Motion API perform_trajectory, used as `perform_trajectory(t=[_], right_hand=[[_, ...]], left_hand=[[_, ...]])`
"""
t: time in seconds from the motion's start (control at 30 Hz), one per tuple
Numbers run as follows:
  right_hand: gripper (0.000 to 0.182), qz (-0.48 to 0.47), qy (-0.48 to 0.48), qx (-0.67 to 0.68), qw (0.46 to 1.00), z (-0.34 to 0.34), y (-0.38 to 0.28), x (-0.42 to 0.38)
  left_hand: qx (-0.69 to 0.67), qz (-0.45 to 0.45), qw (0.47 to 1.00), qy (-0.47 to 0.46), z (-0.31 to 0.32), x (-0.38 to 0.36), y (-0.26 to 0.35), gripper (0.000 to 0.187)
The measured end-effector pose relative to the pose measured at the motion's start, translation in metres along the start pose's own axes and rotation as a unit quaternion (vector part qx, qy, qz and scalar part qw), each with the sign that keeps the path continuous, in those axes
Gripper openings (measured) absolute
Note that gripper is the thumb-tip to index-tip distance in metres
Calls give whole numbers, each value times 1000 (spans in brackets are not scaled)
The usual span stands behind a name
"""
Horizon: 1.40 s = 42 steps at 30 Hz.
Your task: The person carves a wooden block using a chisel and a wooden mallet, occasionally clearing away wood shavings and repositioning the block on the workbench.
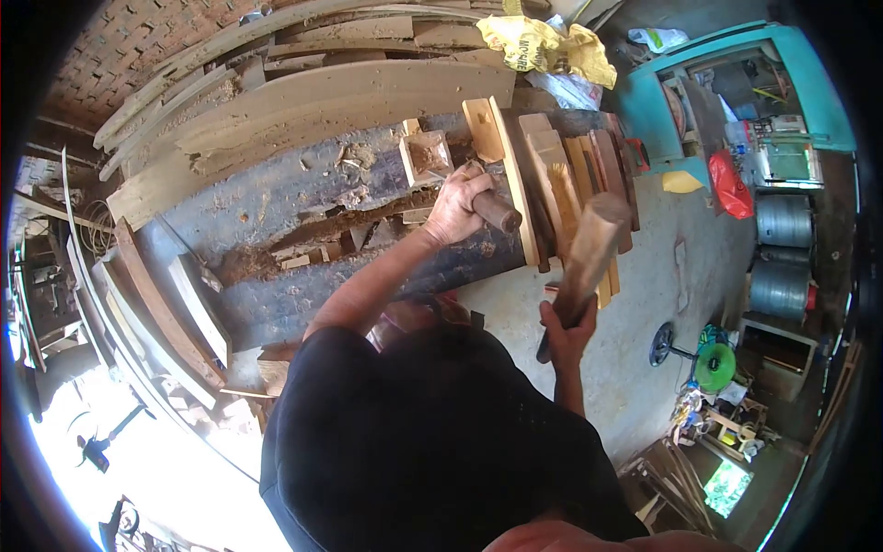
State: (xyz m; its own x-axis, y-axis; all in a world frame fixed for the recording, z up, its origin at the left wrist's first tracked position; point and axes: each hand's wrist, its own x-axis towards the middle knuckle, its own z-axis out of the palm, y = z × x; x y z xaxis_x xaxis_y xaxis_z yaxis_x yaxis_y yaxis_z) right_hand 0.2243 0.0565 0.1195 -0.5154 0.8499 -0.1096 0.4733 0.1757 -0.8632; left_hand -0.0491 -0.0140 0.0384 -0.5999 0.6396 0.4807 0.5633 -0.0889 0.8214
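My left hand point(452, 207) is wrapped round a thick round wooden handle point(498, 212), whose free end points right. Whatever lies beyond the other side of the fist is hidden. Close to these fingers are a small square hollowed wooden piece point(426, 157) and a long light board point(513, 184) on the dark workbench point(322, 294). Lower right, my right hand point(569, 337) grips a wooden mallet point(589, 253), slightly blurred, its thick end raised beside the stacked boards point(552, 170).
Long curved planks point(340, 101) lie along the bench's far side. A yellow sack point(552, 48) rests at the back. To the right are a turquoise cabinet point(814, 78), metal drums point(782, 221) and a green fan point(715, 367). Shavings lie in the bench's gap.
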Motion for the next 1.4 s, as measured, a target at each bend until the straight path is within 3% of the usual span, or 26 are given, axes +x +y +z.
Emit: perform_trajectory(t=[0.13,0.2,0.37,0.67,0.73,0.8,0.87,0.9,0.97,1.0,1.1,1.17,1.2,1.23,1.3,1.33,1.37,1.4], right_hand=[[66,-65,15,101,993,-8,-56,-1],[67,-170,-4,136,976,-11,-62,2],[69,-156,-6,155,975,-2,-63,-2],[70,-126,-7,30,992,6,-71,11],[62,-157,10,101,982,9,-93,10],[57,-317,-57,-22,946,-3,-89,25],[53,-340,-58,174,922,8,-88,22],[46,-300,-99,140,939,15,-76,21],[46,-200,-76,-95,972,46,-49,26],[46,-153,-82,-214,961,62,-38,28],[45,-154,-102,-128,974,56,-43,31],[46,-127,-48,64,989,38,-69,21],[46,-126,-44,66,989,37,-70,24],[41,-227,-43,135,964,37,-71,26],[24,-345,-106,86,929,33,-58,35],[31,-361,-94,-15,927,40,-37,35],[39,-298,-61,-147,941,53,1,30],[46,-210,-51,-165,962,62,9,24]], left_hand=[[-22,-38,999,6,0,4,-6,29],[-19,-30,998,47,-2,6,-4,29],[-11,-49,997,67,-8,8,2,26],[-60,-90,988,106,-8,19,-7,26],[-79,-94,987,106,-12,22,-8,26],[-80,-98,986,106,-14,23,-9,26],[-80,-98,987,102,-14,21,-9,27],[-83,-97,987,93,-14,19,-9,26],[-86,-90,988,88,-9,18,-11,26],[-69,-81,991,85,-6,16,-12,26],[-60,-41,995,71,-5,12,-22,27],[-61,-43,996,49,-2,2,-16,28],[-53,-35,997,51,-5,0,-15,29],[-45,-28,997,54,-8,-2,-13,30],[-37,-18,998,54,-6,-7,-18,31],[-34,-13,998,56,-4,-10,-17,31],[-29,-14,998,48,-5,-11,-16,33],[-31,-9,998,46,-5,-12,-14,33]])
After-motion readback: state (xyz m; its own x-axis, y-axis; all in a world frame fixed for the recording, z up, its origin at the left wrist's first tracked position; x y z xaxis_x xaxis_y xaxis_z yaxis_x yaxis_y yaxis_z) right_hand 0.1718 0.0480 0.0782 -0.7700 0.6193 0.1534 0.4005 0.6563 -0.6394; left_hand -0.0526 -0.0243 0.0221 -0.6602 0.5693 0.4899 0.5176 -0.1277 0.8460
